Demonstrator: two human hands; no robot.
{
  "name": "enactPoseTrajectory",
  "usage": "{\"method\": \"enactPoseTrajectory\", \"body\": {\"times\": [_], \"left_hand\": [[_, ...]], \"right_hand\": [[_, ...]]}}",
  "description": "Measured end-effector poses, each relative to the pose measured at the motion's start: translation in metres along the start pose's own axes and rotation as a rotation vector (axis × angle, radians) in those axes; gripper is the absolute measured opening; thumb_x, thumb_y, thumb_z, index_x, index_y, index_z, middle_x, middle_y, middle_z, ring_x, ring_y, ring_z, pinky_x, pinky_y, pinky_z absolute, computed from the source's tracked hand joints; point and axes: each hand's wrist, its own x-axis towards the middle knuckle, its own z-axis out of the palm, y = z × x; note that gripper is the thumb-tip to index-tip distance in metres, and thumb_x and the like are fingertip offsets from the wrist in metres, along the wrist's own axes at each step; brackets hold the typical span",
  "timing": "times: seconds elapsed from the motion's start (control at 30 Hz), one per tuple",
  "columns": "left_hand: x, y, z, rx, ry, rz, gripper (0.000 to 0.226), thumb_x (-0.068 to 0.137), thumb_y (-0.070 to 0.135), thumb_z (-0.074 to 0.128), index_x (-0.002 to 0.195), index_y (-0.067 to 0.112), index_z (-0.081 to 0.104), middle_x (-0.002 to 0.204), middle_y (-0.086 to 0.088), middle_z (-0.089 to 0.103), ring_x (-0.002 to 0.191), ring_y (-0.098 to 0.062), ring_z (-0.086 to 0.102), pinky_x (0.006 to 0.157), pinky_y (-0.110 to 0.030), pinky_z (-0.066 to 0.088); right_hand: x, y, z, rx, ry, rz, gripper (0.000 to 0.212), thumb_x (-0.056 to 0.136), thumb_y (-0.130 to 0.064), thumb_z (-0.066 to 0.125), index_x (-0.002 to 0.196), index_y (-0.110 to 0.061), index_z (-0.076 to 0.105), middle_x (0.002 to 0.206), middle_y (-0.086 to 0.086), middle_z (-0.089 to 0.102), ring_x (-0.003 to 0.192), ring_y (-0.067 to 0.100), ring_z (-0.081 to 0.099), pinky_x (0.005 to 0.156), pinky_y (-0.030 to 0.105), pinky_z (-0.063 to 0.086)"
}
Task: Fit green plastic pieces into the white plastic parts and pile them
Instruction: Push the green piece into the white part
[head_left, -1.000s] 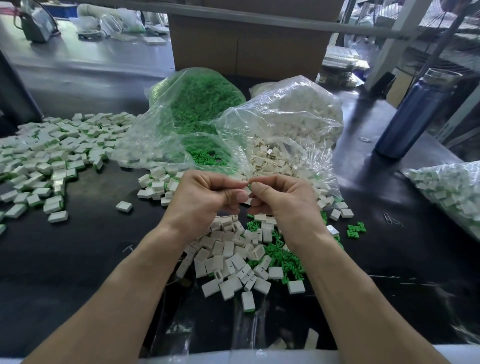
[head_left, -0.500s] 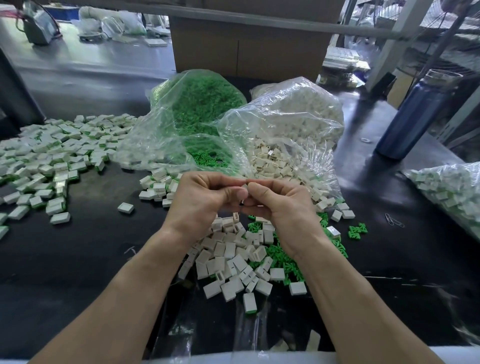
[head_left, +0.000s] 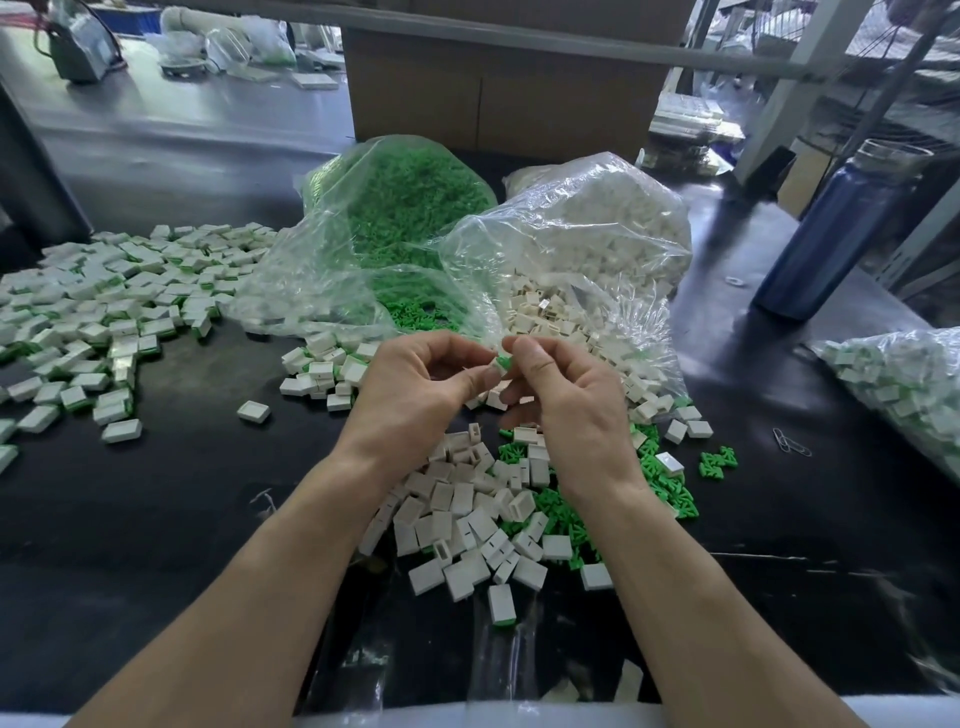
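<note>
My left hand (head_left: 415, 387) and my right hand (head_left: 563, 392) meet above the table's middle. Between their fingertips sits a small white part with a green piece (head_left: 502, 362) in it; both hands pinch it. Below the hands lies a heap of loose white parts (head_left: 467, 514) mixed with loose green pieces (head_left: 670, 483). A clear bag of green pieces (head_left: 410, 208) and a clear bag of white parts (head_left: 582, 244) stand behind the hands. A wide pile of fitted parts (head_left: 109, 312) spreads over the table's left side.
A blue bottle (head_left: 836, 228) stands at the right. Another bag of fitted parts (head_left: 904, 384) lies at the far right edge. A cardboard box (head_left: 498, 93) stands behind the bags. Paper clips (head_left: 792, 442) lie on the dark table (head_left: 156, 509).
My fingertips have drawn slightly apart, and the pinched part with its green edge now shows between them. Both hands stay in the same place above the heap.
</note>
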Motion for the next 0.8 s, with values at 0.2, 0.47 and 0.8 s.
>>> {"method": "enactPoseTrajectory", "body": {"times": [0.2, 0.47, 0.8], "left_hand": [[-0.001, 0.007, 0.005, 0.006, -0.026, 0.066, 0.008, 0.089, 0.019, 0.082, 0.094, 0.021, 0.077, 0.111, 0.001, 0.072, 0.088, -0.03, 0.074, 0.078, -0.054, 0.063], [-0.005, 0.01, 0.008, -0.023, -0.116, 0.09, 0.008, 0.092, 0.012, 0.078, 0.099, 0.011, 0.074, 0.116, -0.002, 0.072, 0.088, -0.032, 0.075, 0.08, -0.057, 0.063], [-0.008, 0.009, 0.019, -0.032, -0.124, 0.117, 0.006, 0.095, 0.012, 0.075, 0.1, 0.011, 0.072, 0.101, -0.009, 0.073, 0.088, -0.027, 0.074, 0.077, -0.043, 0.065]], "right_hand": [[-0.003, -0.002, 0.006, -0.072, -0.051, 0.116, 0.073, 0.111, -0.057, 0.034, 0.077, -0.007, 0.074, 0.071, 0.018, 0.072, 0.049, 0.016, 0.058, 0.041, 0.02, 0.041], [-0.004, -0.004, 0.011, -0.047, -0.073, 0.146, 0.072, 0.113, -0.054, 0.031, 0.057, -0.034, 0.072, 0.052, -0.005, 0.057, 0.045, 0.007, 0.054, 0.042, 0.02, 0.043], [0.001, 0.005, 0.012, -0.018, -0.058, 0.166, 0.058, 0.109, -0.056, 0.032, 0.093, -0.027, 0.079, 0.071, 0.001, 0.077, 0.061, 0.013, 0.069, 0.053, 0.028, 0.058]]}}
